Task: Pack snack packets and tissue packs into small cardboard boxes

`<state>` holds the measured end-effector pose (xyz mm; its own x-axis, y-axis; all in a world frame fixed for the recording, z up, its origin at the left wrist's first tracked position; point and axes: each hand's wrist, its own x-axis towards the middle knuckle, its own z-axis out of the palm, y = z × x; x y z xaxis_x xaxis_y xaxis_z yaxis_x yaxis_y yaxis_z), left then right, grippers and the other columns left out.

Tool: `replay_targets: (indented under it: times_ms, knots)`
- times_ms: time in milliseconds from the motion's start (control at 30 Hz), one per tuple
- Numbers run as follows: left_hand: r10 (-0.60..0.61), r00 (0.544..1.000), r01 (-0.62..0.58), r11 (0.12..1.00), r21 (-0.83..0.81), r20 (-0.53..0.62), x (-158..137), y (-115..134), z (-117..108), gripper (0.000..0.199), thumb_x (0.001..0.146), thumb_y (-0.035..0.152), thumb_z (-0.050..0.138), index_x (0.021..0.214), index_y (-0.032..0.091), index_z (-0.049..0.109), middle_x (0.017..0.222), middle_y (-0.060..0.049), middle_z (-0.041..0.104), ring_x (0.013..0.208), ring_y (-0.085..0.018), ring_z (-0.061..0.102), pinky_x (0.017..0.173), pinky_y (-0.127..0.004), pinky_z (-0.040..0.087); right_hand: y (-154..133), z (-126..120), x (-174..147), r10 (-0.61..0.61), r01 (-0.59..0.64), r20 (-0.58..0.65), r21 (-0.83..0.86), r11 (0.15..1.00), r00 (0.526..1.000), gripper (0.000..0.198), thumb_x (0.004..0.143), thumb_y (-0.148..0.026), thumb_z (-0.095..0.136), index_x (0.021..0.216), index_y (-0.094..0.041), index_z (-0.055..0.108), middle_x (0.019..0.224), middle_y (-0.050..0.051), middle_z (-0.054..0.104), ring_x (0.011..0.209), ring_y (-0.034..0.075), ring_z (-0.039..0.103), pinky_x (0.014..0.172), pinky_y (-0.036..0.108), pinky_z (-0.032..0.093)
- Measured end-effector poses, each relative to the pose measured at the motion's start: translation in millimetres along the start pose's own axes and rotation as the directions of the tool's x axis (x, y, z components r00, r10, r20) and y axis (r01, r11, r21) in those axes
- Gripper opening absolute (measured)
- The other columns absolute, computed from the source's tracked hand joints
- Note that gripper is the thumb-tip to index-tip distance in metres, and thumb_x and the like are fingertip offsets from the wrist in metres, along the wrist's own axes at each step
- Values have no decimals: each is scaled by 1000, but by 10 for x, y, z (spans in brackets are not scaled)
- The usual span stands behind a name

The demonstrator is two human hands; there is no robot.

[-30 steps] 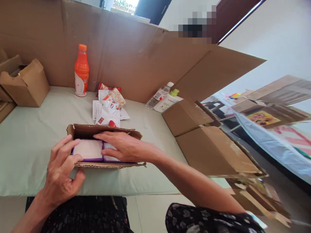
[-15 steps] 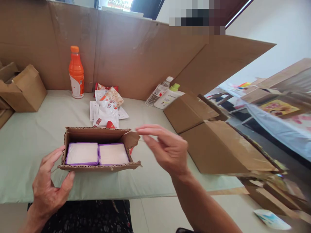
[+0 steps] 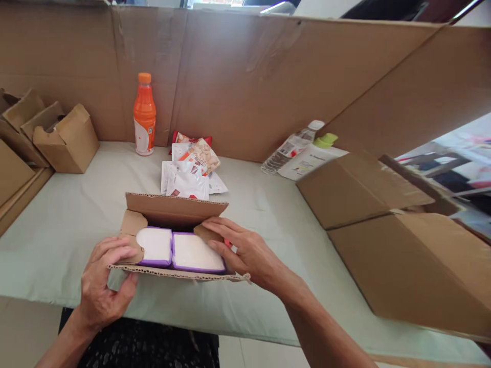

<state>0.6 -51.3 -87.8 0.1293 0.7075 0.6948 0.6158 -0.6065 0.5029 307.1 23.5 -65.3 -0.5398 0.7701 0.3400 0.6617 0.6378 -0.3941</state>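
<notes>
An open cardboard box (image 3: 176, 205) stands before me on the table. Inside sit two white packs with purple edges, a left pack (image 3: 155, 244) and a right pack (image 3: 197, 251). My left hand (image 3: 107, 278) grips the front left corner, its fingers over the left end flap (image 3: 133, 225) and its thumb under the front flap. That end flap is folded inward over part of the left pack. On the other side my right hand (image 3: 245, 250) has its fingers and thumb closed about the right end flap (image 3: 207, 234), which leans inward. Both long flaps stand outward.
Several snack packets (image 3: 190, 179) lie behind the box, near an upright orange bottle (image 3: 144, 115). A clear water bottle (image 3: 287, 149) and a white bottle with a green cap (image 3: 310, 161) lean at the back right. Cardboard boxes (image 3: 406, 266) stand right, others (image 3: 72, 140) left.
The right hand has come down from beside the box onto its right end flap. The left end flap is now folded inward under the left fingers. My view has turned left.
</notes>
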Motion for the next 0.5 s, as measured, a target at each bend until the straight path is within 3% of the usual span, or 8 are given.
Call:
replay_targets:
  times_ms: [67, 133, 233, 300, 367, 433, 500]
  knots:
    - [4, 1000, -5, 1000, 23, 25, 43, -9, -23, 37, 88, 10, 63, 123, 21, 62, 99, -6, 75, 107, -25, 68, 103, -50, 54, 36, 11, -8, 27, -29, 48, 36, 999, 998, 36, 104, -32, 43, 126, -20, 69, 129, 12, 71, 118, 26, 68, 95, 44, 60]
    - [-49, 999, 48, 997, 67, 21, 66, -27, -28, 37, 90, 13, 64, 126, 22, 61, 101, -5, 74, 105, -23, 68, 96, -43, 58, 64, -6, -71, 42, -43, 13, 112, 993, 999, 34, 104, -32, 44, 125, -22, 70, 126, 11, 73, 118, 26, 68, 98, 43, 59]
    - [-127, 991, 133, 978, 160, -48, 65, -45, 13, 50, 89, 17, 69, 137, 25, 56, 115, -5, 71, 103, -21, 69, 89, -35, 61, 69, -91, -204, 107, -65, -186, 219, 974, 977, 28, 103, -32, 50, 119, -24, 71, 120, 10, 74, 115, 25, 69, 96, 42, 59]
    - [-125, 990, 136, 975, 176, -72, 70, -42, 59, 60, 89, 16, 71, 144, 27, 51, 125, -7, 67, 111, -23, 67, 97, -38, 58, 46, -161, -245, 153, -73, -333, 239, 968, 930, 31, 101, -37, 54, 128, -26, 67, 132, 12, 68, 121, 28, 66, 94, 44, 58]
    - [-115, 991, 125, 977, 175, -70, 97, -31, 99, 65, 88, 16, 70, 148, 26, 46, 140, -11, 58, 127, -28, 60, 109, -46, 51, 16, -200, -221, 128, -42, -385, 226, 973, 914, 48, 101, -47, 52, 145, -27, 54, 149, 15, 54, 133, 31, 56, 97, 48, 56]
    - [-97, 993, 109, 975, 192, -69, 137, -26, 121, 66, 89, 16, 69, 149, 24, 44, 154, -15, 46, 137, -31, 51, 113, -50, 46, -6, -177, -161, 5, 54, -287, 197, 979, 958, 61, 102, -55, 45, 155, -27, 41, 154, 15, 49, 140, 32, 49, 104, 51, 51]
    - [-53, 998, 56, 975, 216, -21, 170, -43, 122, 57, 91, 15, 65, 145, 21, 48, 154, -15, 46, 139, -31, 49, 113, -50, 46, -13, -89, -127, -145, 163, -118, 165, 973, 982, 63, 103, -57, 43, 158, -26, 37, 148, 14, 57, 139, 30, 51, 110, 51, 46]
